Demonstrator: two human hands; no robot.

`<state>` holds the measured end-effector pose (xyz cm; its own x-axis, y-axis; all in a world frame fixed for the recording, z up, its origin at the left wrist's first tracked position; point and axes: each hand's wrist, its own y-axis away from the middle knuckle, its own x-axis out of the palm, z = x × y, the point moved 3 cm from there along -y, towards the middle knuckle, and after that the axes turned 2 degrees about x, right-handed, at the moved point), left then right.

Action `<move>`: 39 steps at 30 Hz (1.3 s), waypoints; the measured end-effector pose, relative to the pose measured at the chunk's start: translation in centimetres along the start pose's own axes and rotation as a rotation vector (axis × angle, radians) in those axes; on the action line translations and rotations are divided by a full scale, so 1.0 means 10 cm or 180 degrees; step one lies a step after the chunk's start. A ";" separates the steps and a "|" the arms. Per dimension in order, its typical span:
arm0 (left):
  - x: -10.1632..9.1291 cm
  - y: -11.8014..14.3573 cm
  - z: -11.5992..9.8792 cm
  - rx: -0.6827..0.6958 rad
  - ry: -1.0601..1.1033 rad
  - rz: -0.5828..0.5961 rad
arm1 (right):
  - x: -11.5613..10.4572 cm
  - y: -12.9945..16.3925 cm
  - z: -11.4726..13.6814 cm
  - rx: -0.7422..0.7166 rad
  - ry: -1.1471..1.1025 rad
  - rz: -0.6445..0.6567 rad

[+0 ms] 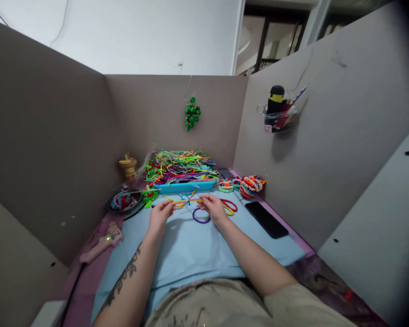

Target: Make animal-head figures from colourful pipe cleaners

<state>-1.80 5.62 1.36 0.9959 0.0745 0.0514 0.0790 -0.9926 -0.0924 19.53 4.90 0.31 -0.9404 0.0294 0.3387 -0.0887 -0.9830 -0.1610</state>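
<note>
Between my two hands, at the middle of the blue cloth, stretches a thin orange-yellow pipe cleaner (188, 200). My left hand (163, 212) pinches one end with thumb and fingertips. The other end is pinched by my right hand (212, 207), whose fingers are closed. Just behind lie a few loose blue and orange pipe cleaner pieces (184, 198), partly overlapped by the held one. A purple pipe cleaner loop (199, 220) rests on the cloth beside my right hand. Red and yellow curved pipe cleaners (232, 206) show past that hand, partly hidden by it.
A blue tray (187, 186) heaped with colourful pipe cleaners stands at the back. To the left are a pink glue gun (104, 243) with a green light and a dark bowl (113, 207). A black phone (266, 220) lies right, near fuzzy figures (250, 186). Grey partitions (170, 109) enclose the table.
</note>
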 end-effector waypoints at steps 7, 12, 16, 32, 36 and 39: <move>0.14 0.34 -0.34 0.2563 -0.2577 -0.0318 | 0.05 0.10 0.01 -0.0877 0.0984 -0.0140; 0.28 0.43 -0.33 0.2736 -0.3112 0.0076 | 0.19 0.18 -0.01 -0.0929 0.1116 0.0178; 0.29 0.37 -0.26 0.2355 -0.2893 0.0237 | 0.26 0.18 -0.04 -0.0736 0.0594 0.0314; 0.41 0.34 -0.07 0.1670 -0.2156 0.0872 | 0.38 0.17 -0.09 -0.0339 0.0435 0.0675; 0.41 0.33 -0.06 0.1515 -0.1876 0.0832 | 0.41 0.20 -0.05 -0.0350 0.0613 0.0801; 0.41 0.34 -0.06 0.1448 -0.1761 0.0828 | 0.39 0.20 -0.06 -0.0355 0.0750 0.0857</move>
<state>2.51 2.53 1.82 0.8524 0.0000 -0.5230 -0.2702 -0.8562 -0.4404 15.44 3.20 0.74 -0.9835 -0.1737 0.0497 0.1491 -0.9357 -0.3198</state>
